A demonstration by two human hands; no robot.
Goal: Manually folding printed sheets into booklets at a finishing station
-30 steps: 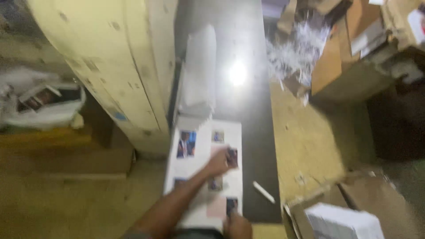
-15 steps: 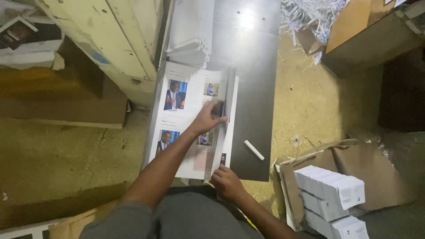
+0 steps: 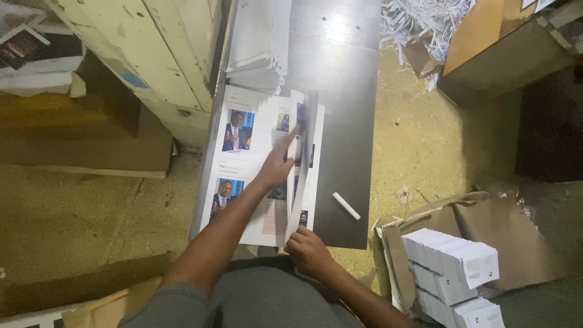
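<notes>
— While the head view looks straight down, what do the hands have?

— The left hand (image 3: 276,167) lies flat, fingers spread, on a stack of printed sheets (image 3: 243,158) with portrait photos, which sits on the dark metal table (image 3: 343,109). The right hand (image 3: 308,252) is pinched on the near edge of a raised sheet (image 3: 300,164), which stands nearly on edge along the stack's right side.

— What is around them?

— Beyond the sheets, a pile of white folded paper (image 3: 258,51) touches the stack's far end. A small white stick (image 3: 346,206) lies on the bare table to the right, apart from the stack. A worn pale wooden frame (image 3: 146,54) crowds the table's left side.

— And on the floor?

— Bundles of white booklets (image 3: 452,267) sit on a torn cardboard box (image 3: 486,225) at the right; shredded paper (image 3: 425,18) lies farther off, beside a brown carton (image 3: 498,42).
</notes>
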